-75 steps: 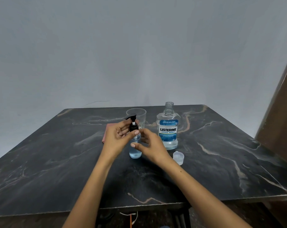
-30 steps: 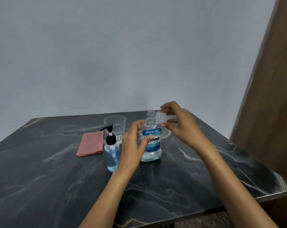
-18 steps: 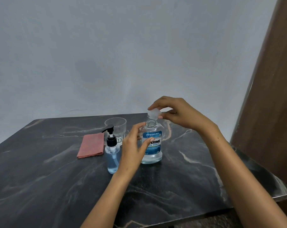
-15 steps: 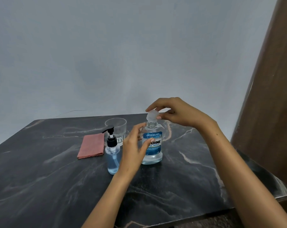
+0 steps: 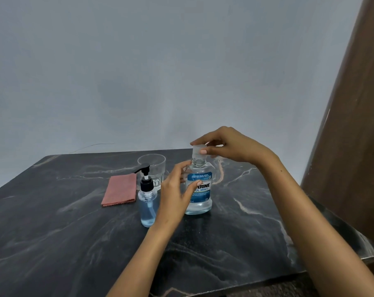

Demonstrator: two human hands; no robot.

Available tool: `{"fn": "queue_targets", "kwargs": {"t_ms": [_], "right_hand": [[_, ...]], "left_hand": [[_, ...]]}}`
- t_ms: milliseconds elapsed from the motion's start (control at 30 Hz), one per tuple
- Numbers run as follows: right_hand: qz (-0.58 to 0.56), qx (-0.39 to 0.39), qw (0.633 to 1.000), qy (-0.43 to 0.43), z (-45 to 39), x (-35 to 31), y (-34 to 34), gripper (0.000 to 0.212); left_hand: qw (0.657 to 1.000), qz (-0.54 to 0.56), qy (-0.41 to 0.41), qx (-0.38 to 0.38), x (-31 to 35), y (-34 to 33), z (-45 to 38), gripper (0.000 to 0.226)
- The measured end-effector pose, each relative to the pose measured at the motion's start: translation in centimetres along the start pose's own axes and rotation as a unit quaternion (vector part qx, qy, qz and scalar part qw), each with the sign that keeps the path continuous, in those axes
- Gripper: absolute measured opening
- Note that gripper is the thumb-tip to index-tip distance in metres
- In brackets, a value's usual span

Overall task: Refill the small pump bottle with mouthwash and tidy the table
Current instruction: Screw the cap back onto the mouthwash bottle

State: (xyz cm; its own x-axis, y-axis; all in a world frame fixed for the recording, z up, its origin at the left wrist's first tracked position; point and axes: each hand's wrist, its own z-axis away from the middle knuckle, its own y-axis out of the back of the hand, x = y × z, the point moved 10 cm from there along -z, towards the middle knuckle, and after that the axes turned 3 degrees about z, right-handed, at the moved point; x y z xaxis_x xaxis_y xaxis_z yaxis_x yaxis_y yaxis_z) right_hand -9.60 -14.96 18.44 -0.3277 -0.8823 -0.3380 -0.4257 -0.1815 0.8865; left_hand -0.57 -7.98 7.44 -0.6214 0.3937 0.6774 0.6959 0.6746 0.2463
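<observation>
Mid-table: left hand [image 5: 175,198] grips mouthwash bottle [image 5: 200,189]; right hand [image 5: 229,146] pinches clear cap [image 5: 198,151] at the open neck. Seat cap square, twist snug. Refilled pump bottle [image 5: 148,202] stands just left.

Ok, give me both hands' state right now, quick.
Left hand: fingers curled round the mouthwash bottle, holding it upright.
Right hand: fingers pinching the clear cap over the bottle's neck.

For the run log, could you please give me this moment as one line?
right hand: pinches cap at bottle neck | left hand: holds bottle | pump bottle: closed, upright | cloth: folded
</observation>
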Motion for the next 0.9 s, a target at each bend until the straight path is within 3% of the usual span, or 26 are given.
{"fn": "queue_targets", "kwargs": {"t_ms": [200,300,367,467,533,667,800,900], "right_hand": [[0.068,0.097,0.992,-0.032,0.1,0.1,0.7,0.047],[0.016,0.058,0.998,-0.028,0.3,0.7,0.1,0.054],[-0.035,0.042,0.998,-0.005,0.6,0.5,0.1,0.046],[-0.026,0.096,0.995,0.005,0.9,0.2,0.6,0.026],[-0.015,0.127,0.992,-0.01,1.1,0.4,0.8,0.031],[-0.074,0.066,0.995,-0.001,1.4,0.7,0.0,0.031],[-0.059,0.143,0.988,-0.02,1.9,1.1,1.0,0.02],[-0.096,0.122,0.988,-0.018,1.9,1.1,0.2,0.024]], "left_hand": [[1.0,-0.005,-0.007,0.004,0.4,0.1,0.2,0.049],[1.0,-0.006,-0.007,0.003,0.5,0.1,0.1,0.048],[1.0,-0.007,-0.004,0.002,0.5,0.1,0.1,0.049],[1.0,-0.009,-0.003,0.002,0.5,0.1,0.1,0.049],[1.0,-0.01,-0.002,0.001,0.5,0.1,0.2,0.05],[1.0,-0.008,0.002,0.0,0.5,0.1,0.1,0.049],[1.0,-0.012,0.002,0.002,0.6,0.1,0.2,0.049],[1.0,-0.011,0.0,0.002,0.7,0.1,0.2,0.049]]}}
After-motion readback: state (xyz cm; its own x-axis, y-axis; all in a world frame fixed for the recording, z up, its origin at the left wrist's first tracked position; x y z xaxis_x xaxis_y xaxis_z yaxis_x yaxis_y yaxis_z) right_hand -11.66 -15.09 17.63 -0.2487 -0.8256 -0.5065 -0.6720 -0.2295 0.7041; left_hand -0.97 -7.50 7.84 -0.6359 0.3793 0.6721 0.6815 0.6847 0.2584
